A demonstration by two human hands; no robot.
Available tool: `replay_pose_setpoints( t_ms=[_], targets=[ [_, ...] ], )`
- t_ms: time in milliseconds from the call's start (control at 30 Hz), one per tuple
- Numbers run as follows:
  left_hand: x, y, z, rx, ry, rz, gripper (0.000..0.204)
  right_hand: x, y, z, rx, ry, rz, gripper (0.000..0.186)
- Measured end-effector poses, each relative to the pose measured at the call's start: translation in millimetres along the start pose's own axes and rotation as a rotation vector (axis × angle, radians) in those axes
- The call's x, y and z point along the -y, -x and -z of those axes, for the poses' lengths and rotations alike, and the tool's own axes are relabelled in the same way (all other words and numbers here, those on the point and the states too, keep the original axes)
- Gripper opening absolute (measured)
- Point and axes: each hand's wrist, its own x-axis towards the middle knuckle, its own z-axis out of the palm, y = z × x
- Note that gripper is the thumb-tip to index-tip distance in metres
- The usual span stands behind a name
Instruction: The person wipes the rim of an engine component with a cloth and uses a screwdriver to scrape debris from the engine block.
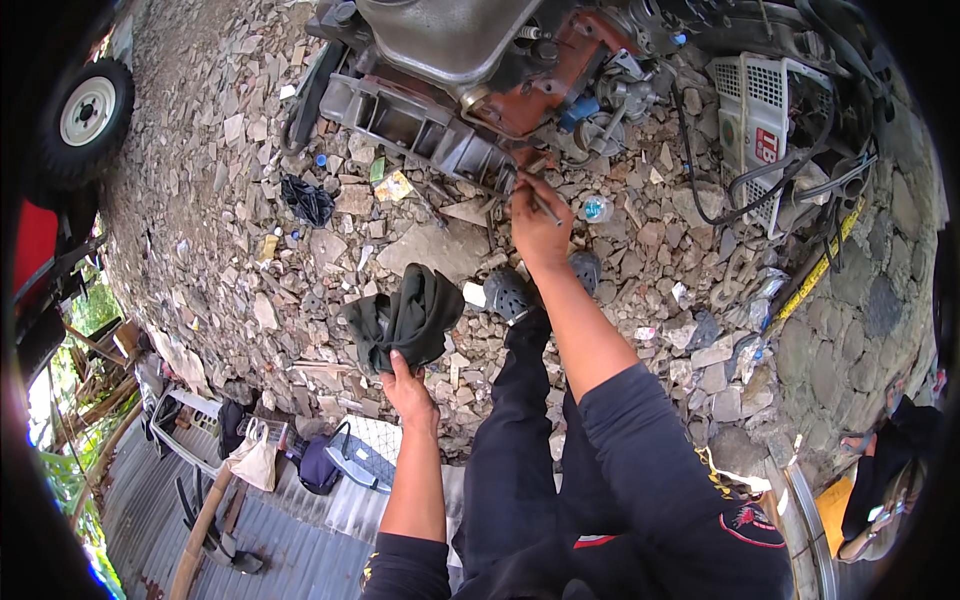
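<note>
My left hand (408, 390) grips a bunched dark green cloth (400, 315) low over the stony ground. My right hand (538, 225) is closed on a slim metal tool (548, 212), reaching to the end of a long, ribbed metal engine casting (420, 135). Behind the casting lie a grey metal pan (420, 30) and a rust-red engine part (525, 95) with smaller fittings.
Rubble (260, 240) surrounds my shoes (508, 295). A tyre (90, 120) stands at left, a white plastic crate (745, 140) with hoses at upper right. Bags (255, 455) lie on corrugated sheeting (150, 540) at lower left. Another person (885, 470) is at the right edge.
</note>
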Motion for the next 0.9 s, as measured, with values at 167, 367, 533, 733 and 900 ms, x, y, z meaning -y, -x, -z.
replay_pose_setpoints(
  t_ms=[167,367,533,733,900],
  targets=[
    [-6,-4,-1,-0.032,0.008,0.035,0.033,4,-2,8,0.139,-0.077,-0.015,0.019],
    [-8,-10,-7,0.006,-0.028,0.006,0.034,-14,6,19,0.106,-0.336,-0.142,0.022],
    [-4,-8,-30,0.012,0.027,-0.004,0.032,-29,-13,25,0.231,-0.106,-0.081,0.018],
    [-2,-2,-58,-0.008,0.06,0.008,0.042,-32,-17,28,0.321,-0.021,0.021,0.017],
    [0,4,-91,-0.111,0.162,-0.061,0.046,-29,-31,51,0.259,0.105,0.172,0.017]
  ],
)
